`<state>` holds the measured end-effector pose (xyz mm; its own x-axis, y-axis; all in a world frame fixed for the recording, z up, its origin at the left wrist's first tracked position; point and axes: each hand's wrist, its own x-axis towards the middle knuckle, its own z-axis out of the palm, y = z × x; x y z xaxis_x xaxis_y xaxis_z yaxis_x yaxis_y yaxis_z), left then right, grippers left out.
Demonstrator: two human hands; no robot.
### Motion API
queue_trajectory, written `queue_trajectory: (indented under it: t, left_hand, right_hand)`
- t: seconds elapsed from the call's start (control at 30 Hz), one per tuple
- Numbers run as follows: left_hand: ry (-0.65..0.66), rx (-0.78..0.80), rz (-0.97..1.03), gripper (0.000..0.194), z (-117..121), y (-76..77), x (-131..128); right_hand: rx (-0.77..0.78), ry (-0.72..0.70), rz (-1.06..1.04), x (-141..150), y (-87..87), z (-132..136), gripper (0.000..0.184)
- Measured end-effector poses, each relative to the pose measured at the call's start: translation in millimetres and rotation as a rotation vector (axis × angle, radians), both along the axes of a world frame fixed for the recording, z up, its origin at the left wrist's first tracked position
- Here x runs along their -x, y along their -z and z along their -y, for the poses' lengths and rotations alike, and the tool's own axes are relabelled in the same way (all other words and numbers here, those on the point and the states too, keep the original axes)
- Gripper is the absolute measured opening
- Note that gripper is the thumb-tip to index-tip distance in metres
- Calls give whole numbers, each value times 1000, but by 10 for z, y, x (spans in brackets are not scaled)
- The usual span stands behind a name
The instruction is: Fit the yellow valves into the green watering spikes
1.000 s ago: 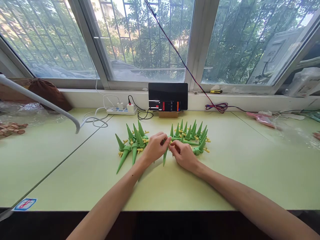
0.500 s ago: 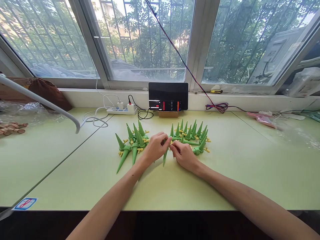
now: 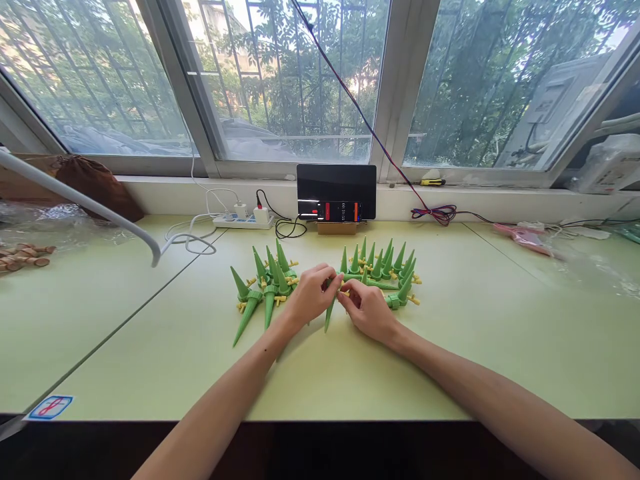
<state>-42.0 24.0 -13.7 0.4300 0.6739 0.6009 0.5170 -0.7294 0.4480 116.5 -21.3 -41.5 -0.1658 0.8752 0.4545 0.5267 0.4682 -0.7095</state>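
My left hand point(image 3: 315, 291) is closed around a green watering spike point(image 3: 329, 315), whose tapered tip points down and toward me below the fingers. Against its upper end, my right hand point(image 3: 369, 309) pinches thumb and fingertips together at the small yellow valve, which the fingers mostly hide. Left of my hands, several green watering spikes point(image 3: 251, 313) with yellow valves stand upright or lie on the table. On the far right side is another group of watering spikes point(image 3: 388, 265), mostly standing point up, some lying down.
A dark tablet with a phone in front point(image 3: 336, 193) leans at the back of the pale green table point(image 3: 380, 380). Left of it sit a power strip point(image 3: 243, 223) and cables. A white curved arm point(image 3: 100, 213) crosses the left side. Wooden pieces point(image 3: 25, 257) lie at far left.
My right fingertips have shifted slightly at the yellow valve, and the held watering spike has tilted a little, its tip moving slightly left. The other spikes have not moved.
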Motion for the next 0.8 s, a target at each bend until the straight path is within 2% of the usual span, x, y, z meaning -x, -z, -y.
queue_trajectory:
  t: [0.17, 0.53, 0.67, 0.8]
  left_hand:
    - [2, 3, -4, 30, 3, -3, 0]
    - [3, 6, -3, 30, 1, 5, 2]
    - [4, 15, 0, 31, 7, -4, 2]
    - [1, 23, -6, 31, 9, -13, -1]
  right_hand:
    - [22, -22, -15, 1, -1, -2, 20]
    - [45, -27, -2, -3, 15, -15, 36]
    - [31, -26, 3, -6, 23, -11, 36]
    - [15, -30, -14, -6, 17, -2, 27]
